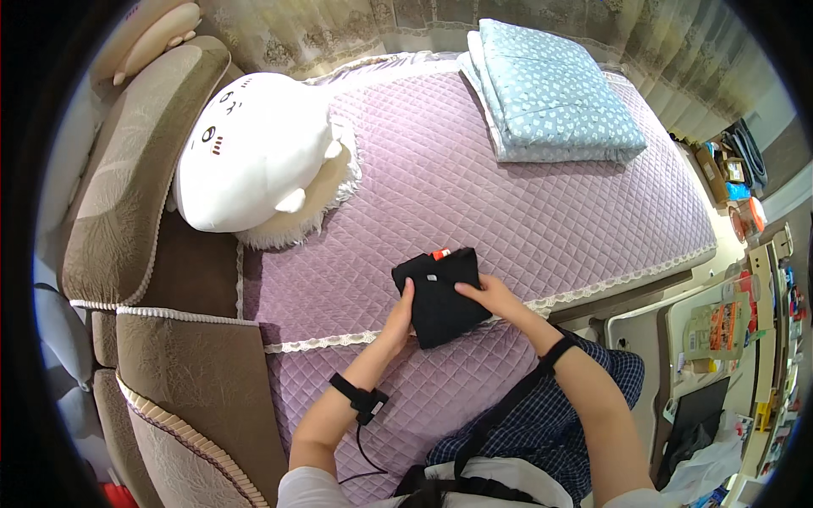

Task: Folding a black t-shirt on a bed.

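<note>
A folded black cloth bundle (439,309), which looks like a garment, is held above the near edge of the bed. A small red tag and a small white label show near its top. My left hand (401,318) grips the bundle's left side, thumb on top and fingers hidden beneath. My right hand (491,296) grips its right side the same way, thumb pressing on the cloth. Under it lies a pink quilted bedspread (381,212) with white lace trim.
A large white plush toy (254,152) lies at the left by the brown padded headboard (135,169). At the far right of the bed rests a folded blue patterned quilt (559,93). A cluttered desk (644,339) stands on the right. Black straps and a cable hang at my wrists.
</note>
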`<state>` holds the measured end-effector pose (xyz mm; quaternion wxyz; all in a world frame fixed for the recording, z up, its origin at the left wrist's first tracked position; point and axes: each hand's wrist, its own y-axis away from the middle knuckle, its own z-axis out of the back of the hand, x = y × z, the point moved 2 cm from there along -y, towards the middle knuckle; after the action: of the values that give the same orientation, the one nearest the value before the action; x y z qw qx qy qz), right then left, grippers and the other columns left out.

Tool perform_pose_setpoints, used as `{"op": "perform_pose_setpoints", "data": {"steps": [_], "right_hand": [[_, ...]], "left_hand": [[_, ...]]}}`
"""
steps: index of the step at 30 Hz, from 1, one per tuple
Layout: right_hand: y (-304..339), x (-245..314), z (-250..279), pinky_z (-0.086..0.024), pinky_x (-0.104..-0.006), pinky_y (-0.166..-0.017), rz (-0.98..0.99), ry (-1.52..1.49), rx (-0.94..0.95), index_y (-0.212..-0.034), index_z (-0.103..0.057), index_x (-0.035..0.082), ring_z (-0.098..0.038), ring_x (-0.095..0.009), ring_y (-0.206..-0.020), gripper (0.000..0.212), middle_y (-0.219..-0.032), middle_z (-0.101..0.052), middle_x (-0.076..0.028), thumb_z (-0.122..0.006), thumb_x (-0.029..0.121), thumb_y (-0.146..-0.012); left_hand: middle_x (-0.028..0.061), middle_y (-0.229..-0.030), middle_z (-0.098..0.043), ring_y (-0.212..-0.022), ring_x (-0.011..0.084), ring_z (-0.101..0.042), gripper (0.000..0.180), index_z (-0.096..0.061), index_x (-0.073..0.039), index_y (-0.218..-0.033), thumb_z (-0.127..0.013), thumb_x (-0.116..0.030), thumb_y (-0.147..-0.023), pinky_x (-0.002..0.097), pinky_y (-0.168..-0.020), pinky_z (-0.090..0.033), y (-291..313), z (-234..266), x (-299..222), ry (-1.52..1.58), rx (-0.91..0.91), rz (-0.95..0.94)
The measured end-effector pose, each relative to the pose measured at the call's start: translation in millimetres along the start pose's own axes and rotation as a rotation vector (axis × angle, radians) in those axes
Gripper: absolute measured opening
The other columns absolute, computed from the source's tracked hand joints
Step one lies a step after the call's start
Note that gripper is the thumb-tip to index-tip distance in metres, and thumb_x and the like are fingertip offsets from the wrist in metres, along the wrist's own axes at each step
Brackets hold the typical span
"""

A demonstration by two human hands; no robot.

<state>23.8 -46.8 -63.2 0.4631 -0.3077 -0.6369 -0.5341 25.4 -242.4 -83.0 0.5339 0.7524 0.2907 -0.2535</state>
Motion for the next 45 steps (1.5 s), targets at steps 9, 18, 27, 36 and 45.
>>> {"op": "perform_pose_setpoints", "data": {"steps": [9, 18, 27, 36, 45], "right_hand": [[-31, -57, 6, -0.044, -0.0258, -0.07, 0.016, 0.066, -0.248, -0.097, -0.058, -0.005, -0.056, -0.014, -0.078, 0.047, -0.087, -0.061, -0.01, -0.054, 0.04, -0.082], [-7, -49, 0, -0.045, -0.0249, -0.066, -0.011, 0.15, -0.112, -0.089, -0.056, -0.003, -0.057, -0.012, -0.074, 0.032, -0.08, -0.06, -0.006, -0.064, 0.026, -0.077], [3, 2, -9, -0.041, -0.0336, -0.083, 0.538, 0.716, -0.473, -0.102, -0.055, 0.005, -0.05, -0.025, -0.1, 0.026, -0.108, -0.053, -0.009, -0.055, 0.015, -0.077], [-18, 9, -39, -0.025, -0.0354, -0.101, 0.889, 1.045, -0.079, -0.117, -0.046, 0.001, -0.031, -0.021, -0.124, 0.038, -0.13, -0.039, -0.009, -0.044, 0.02, -0.084], [-58, -16, -35, -0.029, -0.0354, -0.098, 0.731, 0.911, -0.012, -0.12, -0.044, 0.003, -0.036, -0.022, -0.12, 0.045, -0.129, -0.04, -0.01, -0.047, 0.03, -0.085]], "left_hand": [[0.0071, -0.098, -0.058, -0.08, 0.0168, -0.054, 0.063, -0.051, -0.002, -0.109, -0.051, -0.056, -0.077, 0.0298, -0.059, -0.04, -37, 22, -15, 0.039, -0.163, 0.062], [0.0015, -0.057, -0.049, -0.045, 0.0123, -0.047, 0.045, -0.055, -0.002, -0.077, -0.056, -0.047, -0.078, 0.0252, -0.039, -0.034, -71, 51, 16, 0.002, -0.314, -0.09], [0.0178, -0.099, -0.051, -0.094, 0.0329, -0.049, 0.023, -0.049, 0.002, -0.1, -0.046, -0.002, -0.078, 0.0402, -0.085, -0.038, 24, -14, -36, -1.096, -0.203, -1.119], [0.0211, -0.116, -0.045, -0.113, 0.035, -0.039, 0.043, -0.045, 0.006, -0.112, -0.053, -0.021, -0.078, 0.0429, -0.101, -0.025, 0, -12, 8, -1.482, 0.245, -1.144], [0.0193, -0.12, -0.043, -0.118, 0.0324, -0.034, 0.04, -0.045, 0.004, -0.114, -0.048, -0.021, -0.082, 0.0409, -0.103, -0.021, -17, -12, 10, -1.522, 0.251, -1.105]]}}
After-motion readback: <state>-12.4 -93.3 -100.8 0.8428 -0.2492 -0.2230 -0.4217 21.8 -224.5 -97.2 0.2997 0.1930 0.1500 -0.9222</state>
